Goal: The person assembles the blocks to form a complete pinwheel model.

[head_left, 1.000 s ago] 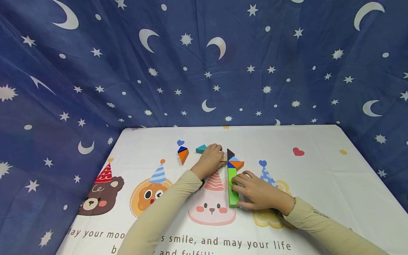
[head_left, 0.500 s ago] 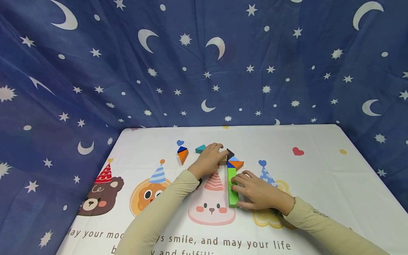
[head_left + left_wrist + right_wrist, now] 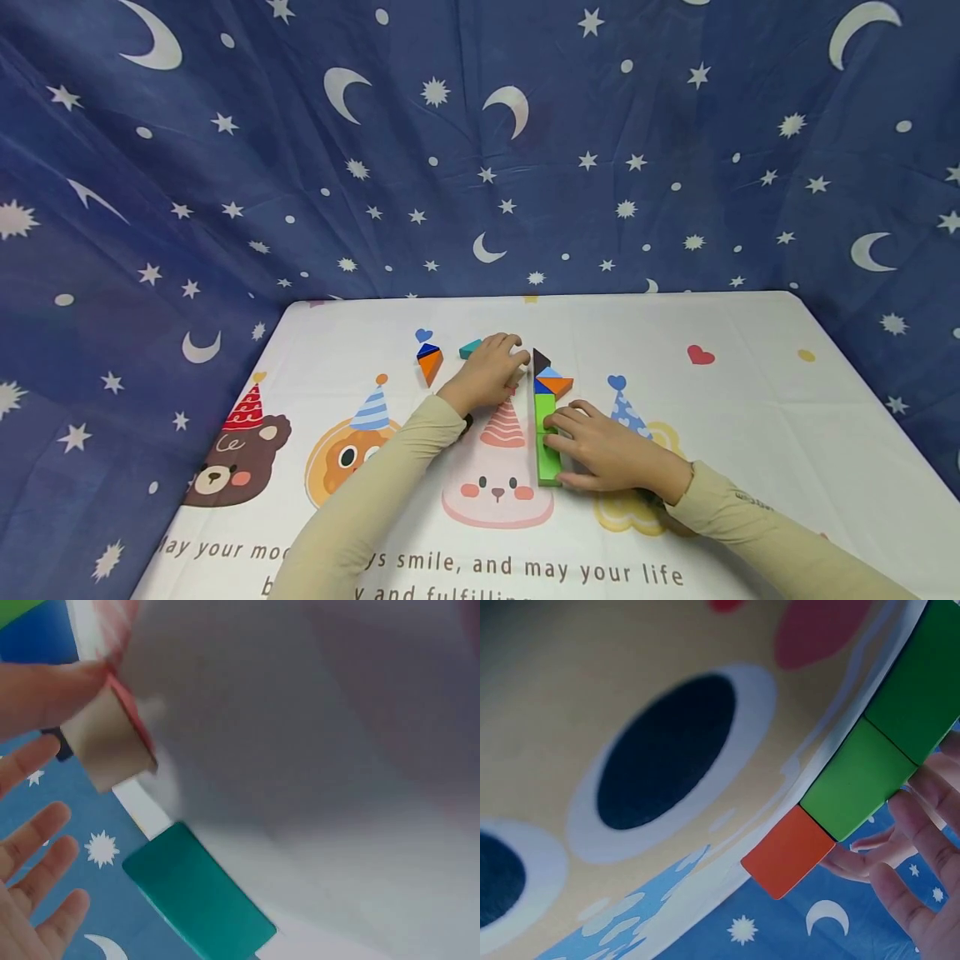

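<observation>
My left hand [image 3: 486, 371] pinches a small tan block with a red side [image 3: 111, 742] between thumb and forefinger, the other fingers spread. In the head view the hand hides most of that block. To its right, a black triangular block [image 3: 541, 362] stands at the far end of a row, followed by a blue and orange piece [image 3: 555, 385] and two green blocks [image 3: 545, 408]. My right hand [image 3: 606, 446] lies along the row's right side, its fingertips touching the green blocks. The right wrist view shows the row's orange end [image 3: 789, 852] beyond the light green block [image 3: 859, 780].
A teal block [image 3: 199, 892] lies just left of my left hand. Farther left lies an orange block with a dark blue top [image 3: 430, 364]. The white tablecloth [image 3: 637, 329] carries printed cartoon figures, and a blue starry curtain [image 3: 420, 292] hangs behind.
The tan block stood beside the black triangle in the earlier frames; my left hand has drawn back slightly left with it. The right hand and the row stay put.
</observation>
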Action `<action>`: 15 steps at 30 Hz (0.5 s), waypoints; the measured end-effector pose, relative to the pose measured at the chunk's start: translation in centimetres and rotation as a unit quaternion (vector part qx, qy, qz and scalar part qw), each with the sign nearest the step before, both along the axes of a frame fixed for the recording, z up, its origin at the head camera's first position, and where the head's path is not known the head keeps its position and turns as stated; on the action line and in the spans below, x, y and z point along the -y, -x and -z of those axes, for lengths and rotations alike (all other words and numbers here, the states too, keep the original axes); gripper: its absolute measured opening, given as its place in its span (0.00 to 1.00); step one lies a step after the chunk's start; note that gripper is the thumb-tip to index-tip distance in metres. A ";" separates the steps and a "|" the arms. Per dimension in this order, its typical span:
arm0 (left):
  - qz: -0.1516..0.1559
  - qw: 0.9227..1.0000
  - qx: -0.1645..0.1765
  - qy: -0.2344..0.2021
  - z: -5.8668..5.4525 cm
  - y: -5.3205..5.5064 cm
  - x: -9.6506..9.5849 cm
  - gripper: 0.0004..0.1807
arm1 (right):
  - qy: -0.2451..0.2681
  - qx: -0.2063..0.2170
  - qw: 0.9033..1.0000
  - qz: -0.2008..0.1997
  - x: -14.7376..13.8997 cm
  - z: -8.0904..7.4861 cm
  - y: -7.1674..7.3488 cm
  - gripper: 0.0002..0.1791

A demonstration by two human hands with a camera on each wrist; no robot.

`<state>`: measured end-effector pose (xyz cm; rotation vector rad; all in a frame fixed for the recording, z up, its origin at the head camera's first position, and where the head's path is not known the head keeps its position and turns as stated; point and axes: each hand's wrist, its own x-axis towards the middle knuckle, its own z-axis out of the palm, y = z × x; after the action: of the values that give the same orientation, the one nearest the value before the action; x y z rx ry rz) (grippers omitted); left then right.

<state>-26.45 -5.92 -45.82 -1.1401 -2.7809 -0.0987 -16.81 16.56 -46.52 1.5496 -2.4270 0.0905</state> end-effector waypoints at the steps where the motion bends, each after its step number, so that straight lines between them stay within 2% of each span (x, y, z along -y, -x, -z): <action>1: -0.001 1.000 0.006 0.001 -0.1 0.1 0.1 0.16 | -0.001 0.000 1.000 0.000 0.0 0.0 0.0 0.23; 4: 0.000 1.000 0.008 0.014 -0.2 0.3 0.5 0.18 | -0.003 0.001 1.000 0.002 0.0 0.0 0.0 0.23; 8: 0.007 0.999 -0.016 0.028 0.0 0.8 1.0 0.16 | -0.004 0.000 1.000 0.001 0.0 -0.1 0.0 0.23; 11: 0.013 0.999 -0.030 0.023 0.3 1.2 1.3 0.12 | -0.005 -0.001 1.000 0.002 0.0 0.0 0.0 0.23; 15: 0.023 0.999 -0.027 0.011 0.4 1.4 1.4 0.09 | -0.007 -0.001 1.000 0.002 0.0 0.1 0.0 0.23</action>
<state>-27.81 -7.32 -46.19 -1.1937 -2.7162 -0.0417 -16.81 16.60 -46.60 1.5490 -2.4340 0.0707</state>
